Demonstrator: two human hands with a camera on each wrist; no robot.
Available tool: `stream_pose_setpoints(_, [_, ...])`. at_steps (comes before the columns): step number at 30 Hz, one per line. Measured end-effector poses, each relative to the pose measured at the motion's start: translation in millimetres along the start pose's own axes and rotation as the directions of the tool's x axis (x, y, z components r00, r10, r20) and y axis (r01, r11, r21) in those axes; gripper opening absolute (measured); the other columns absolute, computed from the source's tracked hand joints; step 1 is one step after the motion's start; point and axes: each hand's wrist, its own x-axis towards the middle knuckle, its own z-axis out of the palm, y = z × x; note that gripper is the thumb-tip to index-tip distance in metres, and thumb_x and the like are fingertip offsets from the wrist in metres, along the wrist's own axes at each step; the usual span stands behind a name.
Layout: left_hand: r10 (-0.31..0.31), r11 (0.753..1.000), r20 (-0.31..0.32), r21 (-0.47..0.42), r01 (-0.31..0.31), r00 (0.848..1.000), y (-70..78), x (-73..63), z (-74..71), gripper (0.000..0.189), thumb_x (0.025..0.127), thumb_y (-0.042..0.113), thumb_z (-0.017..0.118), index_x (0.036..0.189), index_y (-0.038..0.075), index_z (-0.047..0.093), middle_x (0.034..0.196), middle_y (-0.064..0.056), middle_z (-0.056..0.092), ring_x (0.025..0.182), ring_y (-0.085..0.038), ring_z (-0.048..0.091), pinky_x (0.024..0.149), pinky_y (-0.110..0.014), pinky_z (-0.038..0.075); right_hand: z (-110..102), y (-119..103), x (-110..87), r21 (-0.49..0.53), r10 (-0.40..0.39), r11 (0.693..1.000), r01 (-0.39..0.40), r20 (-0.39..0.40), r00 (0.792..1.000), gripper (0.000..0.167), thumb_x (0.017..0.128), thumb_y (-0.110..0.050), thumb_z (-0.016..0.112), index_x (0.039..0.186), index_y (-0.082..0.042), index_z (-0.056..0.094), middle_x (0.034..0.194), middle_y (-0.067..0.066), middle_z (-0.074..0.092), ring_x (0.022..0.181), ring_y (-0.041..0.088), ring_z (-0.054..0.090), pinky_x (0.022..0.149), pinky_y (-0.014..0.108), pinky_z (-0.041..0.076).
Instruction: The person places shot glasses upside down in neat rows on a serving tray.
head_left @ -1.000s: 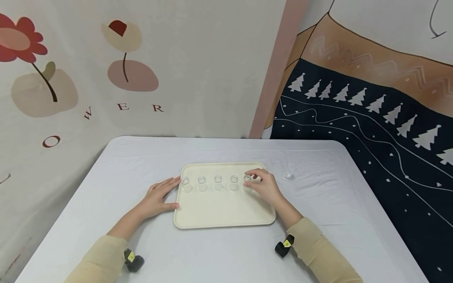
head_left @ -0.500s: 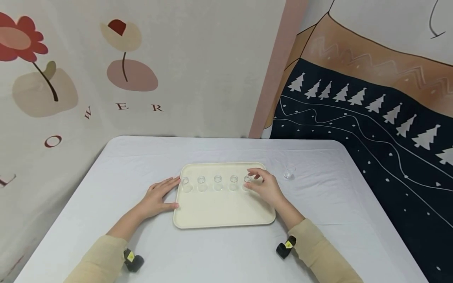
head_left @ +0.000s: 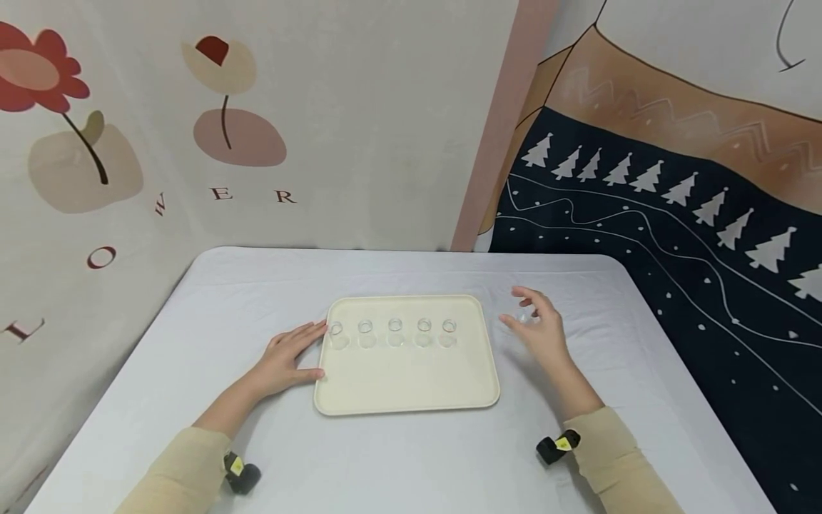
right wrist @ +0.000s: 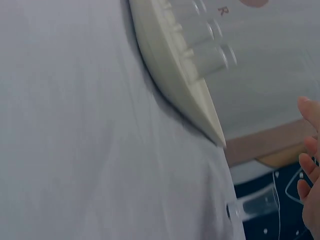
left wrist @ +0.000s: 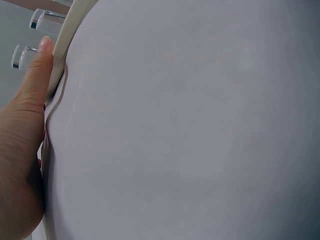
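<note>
Several small clear glasses [head_left: 394,334] stand in a row across the back half of a cream tray [head_left: 406,385]. My left hand [head_left: 282,365] rests against the tray's left side, fingers and thumb spread along the rim. In the left wrist view its thumb [left wrist: 37,75] lies at the tray edge, near two of the glasses. My right hand [head_left: 543,334] is off to the right of the tray, thumb and fingers parted over a lone clear glass. That glass [right wrist: 256,203] shows apart from the fingers in the right wrist view; the hand mostly hides it in the head view.
A white cloth [head_left: 411,464] covers the table, lightly creased on the right. Behind it hang a flower-printed curtain [head_left: 385,143] and a dark panel [head_left: 642,214] with white trees. Each wrist wears a small black camera.
My right hand has let go of the rightmost glass on the tray and moved right to the lone glass. The left hand has stayed at the tray's edge.
</note>
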Motion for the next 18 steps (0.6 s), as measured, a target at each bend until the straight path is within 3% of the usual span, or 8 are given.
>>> stream_pose_setpoints(4, [-0.002,1.0,0.004,0.003,0.002,1.0,-0.1,-0.3,0.2,0.091,0.077,0.05,0.074,0.149,0.011,0.035,0.153,-0.011,0.032,0.139,-0.037,0.023,0.104,-0.062,0.012,-16,14,2.2,-0.006,0.037,0.999,-0.038,-0.045,0.998,0.057,0.073,0.001,0.082,0.125,-0.001,0.057,0.119,0.014,0.06,0.096,0.025,0.052,0.077,0.038,0.036])
stream_pose_setpoints(8, [-0.003,1.0,0.001,0.002,0.003,1.0,0.5,-0.6,-0.1,0.09,0.077,0.049,0.075,0.149,0.011,0.035,0.153,-0.011,0.032,0.139,-0.036,0.023,0.104,-0.062,0.012,-26,32,3.2,-0.006,0.099,0.995,-0.099,-0.04,0.994,0.058,0.075,-0.001,0.08,0.127,-0.001,0.055,0.121,0.015,0.06,0.097,0.02,0.05,0.077,0.036,0.034])
stream_pose_setpoints(14, [-0.007,1.0,0.007,-0.001,0.007,1.0,2.2,-0.8,-0.7,0.091,0.077,0.05,0.074,0.149,0.01,0.035,0.153,-0.012,0.031,0.139,-0.037,0.022,0.104,-0.062,0.011,-32,57,3.4,-0.039,0.161,0.987,-0.159,0.059,0.985,0.054,0.079,-0.007,0.079,0.128,0.0,0.055,0.119,0.017,0.061,0.101,0.024,0.05,0.081,0.038,0.035])
stream_pose_setpoints(18, [-0.007,1.0,0.005,0.0,0.007,1.0,2.8,-0.5,-0.8,0.091,0.077,0.049,0.075,0.149,0.01,0.035,0.153,-0.012,0.031,0.139,-0.037,0.023,0.104,-0.062,0.011,-32,65,4.4,-0.048,0.214,0.977,-0.21,0.132,0.968,0.052,0.081,-0.013,0.078,0.126,0.0,0.056,0.119,0.018,0.06,0.105,0.029,0.05,0.087,0.043,0.037])
